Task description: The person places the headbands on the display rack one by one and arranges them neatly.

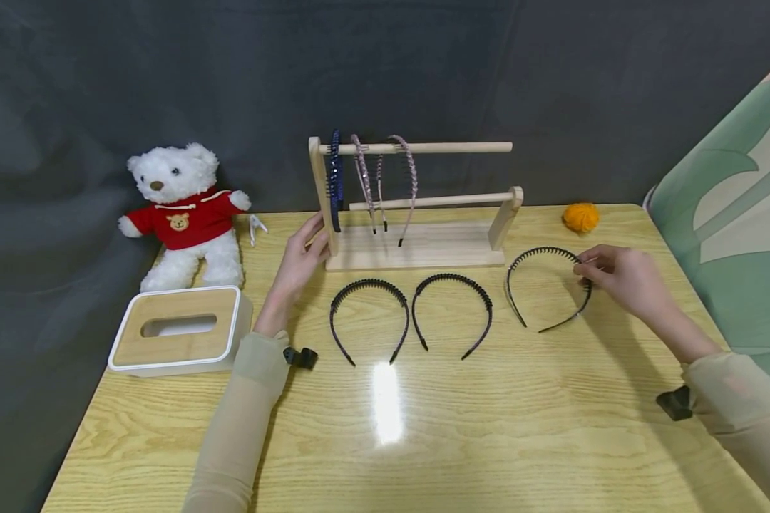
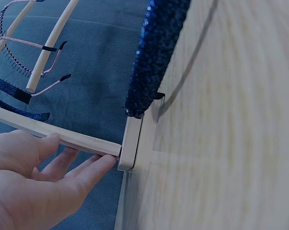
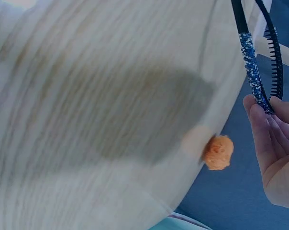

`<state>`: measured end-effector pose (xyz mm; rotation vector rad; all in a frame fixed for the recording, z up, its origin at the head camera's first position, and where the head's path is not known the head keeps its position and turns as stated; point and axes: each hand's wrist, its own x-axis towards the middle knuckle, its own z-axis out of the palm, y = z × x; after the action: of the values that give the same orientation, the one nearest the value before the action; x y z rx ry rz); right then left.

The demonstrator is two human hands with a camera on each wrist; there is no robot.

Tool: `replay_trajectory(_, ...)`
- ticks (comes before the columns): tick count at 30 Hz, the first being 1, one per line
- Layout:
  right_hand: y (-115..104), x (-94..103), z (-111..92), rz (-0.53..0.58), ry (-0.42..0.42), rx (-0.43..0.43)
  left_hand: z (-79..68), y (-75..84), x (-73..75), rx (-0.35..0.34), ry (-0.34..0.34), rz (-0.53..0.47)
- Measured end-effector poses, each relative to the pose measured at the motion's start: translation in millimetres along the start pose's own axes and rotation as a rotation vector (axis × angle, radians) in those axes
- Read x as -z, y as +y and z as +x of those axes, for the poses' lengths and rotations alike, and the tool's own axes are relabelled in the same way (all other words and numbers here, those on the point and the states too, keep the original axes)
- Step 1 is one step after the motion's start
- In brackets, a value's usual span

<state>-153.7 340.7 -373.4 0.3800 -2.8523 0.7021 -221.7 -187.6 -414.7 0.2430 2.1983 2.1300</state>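
Note:
My left hand (image 1: 303,258) holds the left upright of a wooden headband rack (image 1: 417,249), thumb against one edge, fingers reaching behind. Dark blue sequined headbands (image 1: 335,178) and pink headbands (image 1: 411,167) hang on the rack's upper rod. My right hand (image 1: 629,278) pinches one side of a black toothed headband (image 1: 545,251); in the right wrist view, glittery silver-blue trim (image 3: 252,69) covers its outer face. Before the rack, two more dark toothed headbands lie on the table, a left headband (image 1: 368,283) and a right headband (image 1: 452,277), their ends toward me.
A white teddy bear (image 1: 195,228) in a red sweater sits at the back left, behind a tissue box (image 1: 231,335) with a wooden lid. A small white item (image 1: 255,228) is beside the bear. An orange fuzzy ball (image 1: 580,217) lies near the table's back right edge.

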Motion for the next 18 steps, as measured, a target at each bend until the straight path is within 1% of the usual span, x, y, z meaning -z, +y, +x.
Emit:
replay_trajectory(5,-6.7,6.4,2.2,0.017,-0.006,-0.030,0.6,0.3,0.3,0.007,0.001,-0.003)
replay_trajectory(11,-11.5,10.8,0.2,0.069,-0.027,-0.074,1.5,0.0,0.2,0.008,0.002,0.002)
replay_trajectory(18,-13.9,12.1,-2.2,0.100,-0.033,-0.080,1.7,-1.3,0.9,0.005,0.007,0.011)
